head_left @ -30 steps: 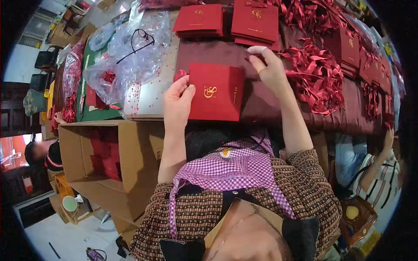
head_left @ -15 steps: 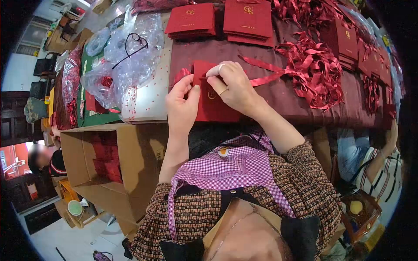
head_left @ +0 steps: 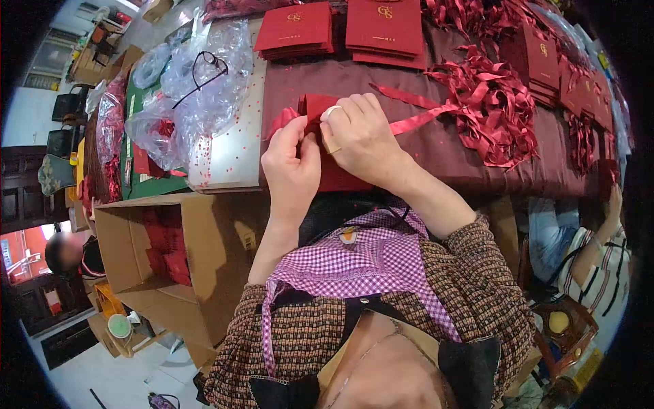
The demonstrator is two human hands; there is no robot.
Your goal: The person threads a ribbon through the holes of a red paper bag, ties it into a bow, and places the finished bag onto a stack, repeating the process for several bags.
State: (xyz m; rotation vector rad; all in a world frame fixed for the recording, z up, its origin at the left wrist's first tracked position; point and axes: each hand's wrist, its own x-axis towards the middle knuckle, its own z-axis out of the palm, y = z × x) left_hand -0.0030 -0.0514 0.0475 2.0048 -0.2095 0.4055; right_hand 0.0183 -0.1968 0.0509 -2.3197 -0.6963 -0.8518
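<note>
A small red paper gift bag (head_left: 317, 104) lies at the table's front edge, mostly covered by my hands. My left hand (head_left: 293, 160) is closed at the bag's left side, with a loop of shiny red ribbon (head_left: 283, 120) showing above its fingers. My right hand (head_left: 364, 136) is closed at the bag's upper part, thumb and forefinger pinched. Something white wraps a fingertip of that hand. What lies inside the pinch is hidden. A loose ribbon strand (head_left: 426, 120) runs from behind my right hand to a heap of red ribbons (head_left: 494, 112).
Two stacks of red bags (head_left: 294, 31) (head_left: 385, 31) stand at the back. Glasses (head_left: 204, 78) rest on clear plastic wrap (head_left: 228, 102) at the left. Below is an open cardboard box (head_left: 211, 252) holding red bags. Another person's hand (head_left: 615, 204) shows at the right.
My right hand has turned into a tighter fist and shifted slightly down. My left hand has moved a little right. The bag's top has tilted and its printed front is now covered.
</note>
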